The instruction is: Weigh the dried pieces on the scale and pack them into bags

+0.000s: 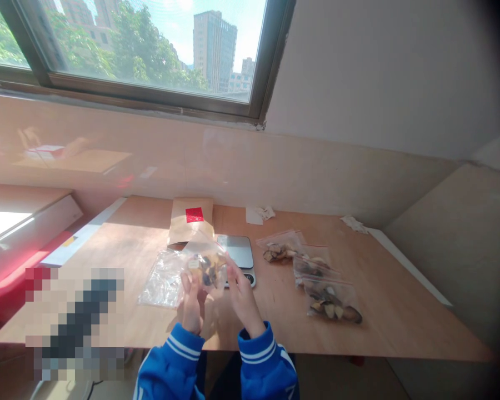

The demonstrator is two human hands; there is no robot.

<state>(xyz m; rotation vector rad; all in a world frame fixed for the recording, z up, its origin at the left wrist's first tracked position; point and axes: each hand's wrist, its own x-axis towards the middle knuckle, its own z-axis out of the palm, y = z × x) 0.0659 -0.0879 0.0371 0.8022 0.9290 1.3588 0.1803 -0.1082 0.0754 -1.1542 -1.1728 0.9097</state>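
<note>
Between my two hands, above the table's front part, is a clear zip bag (pixel 208 268) with brown and dark dried pieces that look like sliced mushrooms. My left hand (pixel 192 297) grips its lower left side. On its right edge, my right hand (pixel 242 289) pinches the plastic. Just behind the bag sits a kitchen scale (pixel 238 251) with a flat grey top, its lower left partly hidden. Flat clear plastic bags (pixel 162 280) lie to the left of my left hand. A brown paper bag (pixel 190 219) with a red label stands behind.
Three filled zip bags lie at the right, the nearest bag (pixel 332 304) toward the front edge. White paper (pixel 254 215) and crumpled tissue (pixel 354 224) are at the back of the wooden table (pixel 383 311). A blurred patch (pixel 79 319) covers the front left corner.
</note>
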